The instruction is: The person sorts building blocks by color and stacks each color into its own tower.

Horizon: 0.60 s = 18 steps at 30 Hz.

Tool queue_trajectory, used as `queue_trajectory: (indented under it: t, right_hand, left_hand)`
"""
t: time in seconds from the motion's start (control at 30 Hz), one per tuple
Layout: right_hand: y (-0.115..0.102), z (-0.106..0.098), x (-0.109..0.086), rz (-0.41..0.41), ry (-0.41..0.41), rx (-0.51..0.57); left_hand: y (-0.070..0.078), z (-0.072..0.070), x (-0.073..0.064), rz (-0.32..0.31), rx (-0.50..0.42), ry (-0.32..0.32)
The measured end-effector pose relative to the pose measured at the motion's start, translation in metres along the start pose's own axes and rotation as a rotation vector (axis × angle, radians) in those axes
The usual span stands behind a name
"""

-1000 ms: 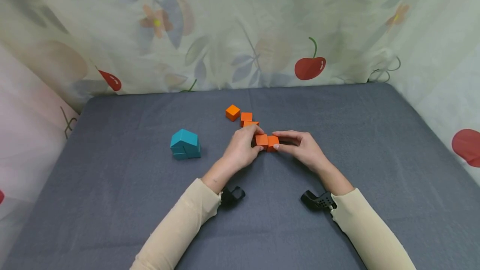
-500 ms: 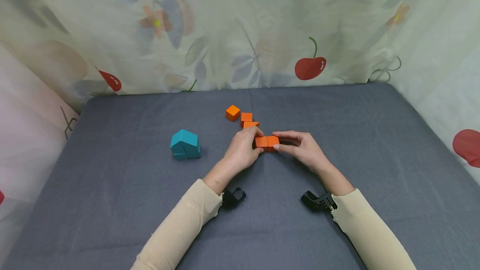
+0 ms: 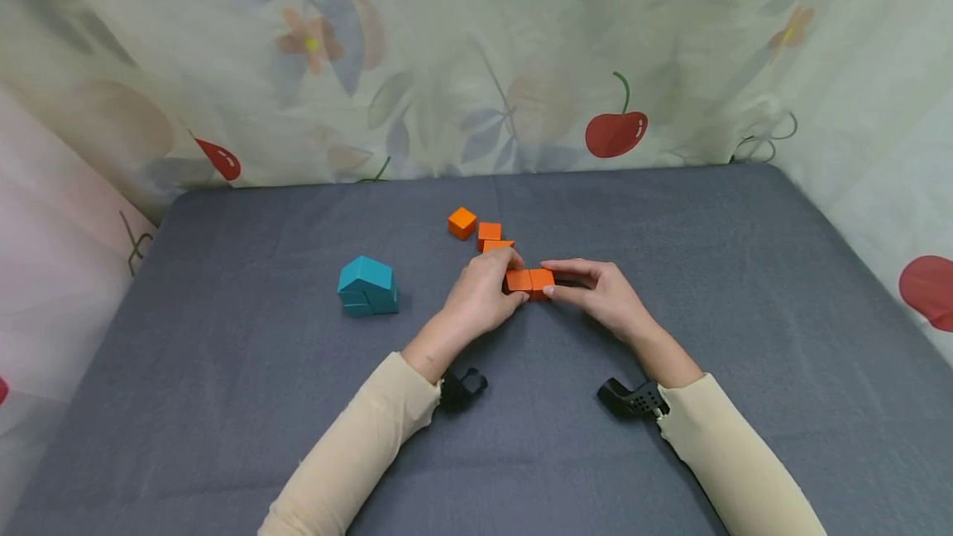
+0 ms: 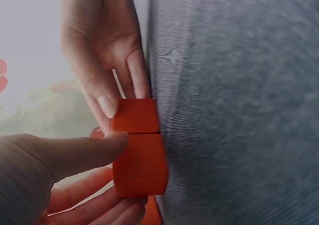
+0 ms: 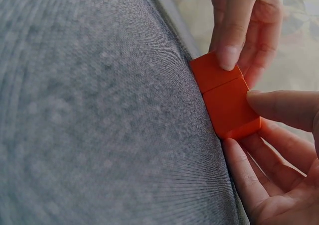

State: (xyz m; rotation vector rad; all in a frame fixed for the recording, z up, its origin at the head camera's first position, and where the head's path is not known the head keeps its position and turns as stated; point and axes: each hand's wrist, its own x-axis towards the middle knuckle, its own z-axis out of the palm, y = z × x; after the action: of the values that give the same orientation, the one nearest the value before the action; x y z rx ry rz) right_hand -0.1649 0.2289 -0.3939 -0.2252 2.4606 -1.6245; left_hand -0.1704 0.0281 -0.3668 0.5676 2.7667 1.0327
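Observation:
Two orange blocks stand side by side on the grey cloth, their faces meeting along a thin seam. My left hand (image 3: 480, 292) pinches the left orange block (image 3: 519, 280) between thumb and fingers. On the other side, my right hand (image 3: 596, 292) grips the right orange block (image 3: 543, 281), thumb on its near face. The left wrist view shows the left thumb (image 4: 117, 141) pressed on the left block (image 4: 142, 168). In the right wrist view the right block (image 5: 232, 108) sits low on the cloth, with the right thumb (image 5: 264, 100) at its edge.
Just beyond my left hand lie an orange cube (image 3: 489, 233) and an orange piece (image 3: 499, 246) partly hidden by the fingers. Another orange cube (image 3: 462, 223) is farther back. A teal house-shaped group of blocks (image 3: 368, 286) stands to the left. A patterned curtain (image 3: 476, 64) hangs behind the table.
The two held blocks, slightly offset with a small gap a second ago, now line up flush. The left block has shifted slightly; the right hand has barely moved.

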Motion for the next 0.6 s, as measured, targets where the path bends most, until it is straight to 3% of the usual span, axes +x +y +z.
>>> queue_trajectory:
  t: [0.17,0.4,0.6]
  right_hand:
    - [-0.001,-0.001,0.0,-0.003,0.0,0.002]
    - [-0.001,0.0,0.0,0.012,0.016,-0.019]
    - [0.0,0.0,0.001,0.014,0.015,-0.017]
  left_hand:
    - [0.003,-0.008,-0.001,0.008,-0.018,0.029]
    - [-0.001,-0.015,0.002,0.02,-0.045,0.159]
    - [-0.006,-0.017,0.007,-0.004,-0.05,0.226]
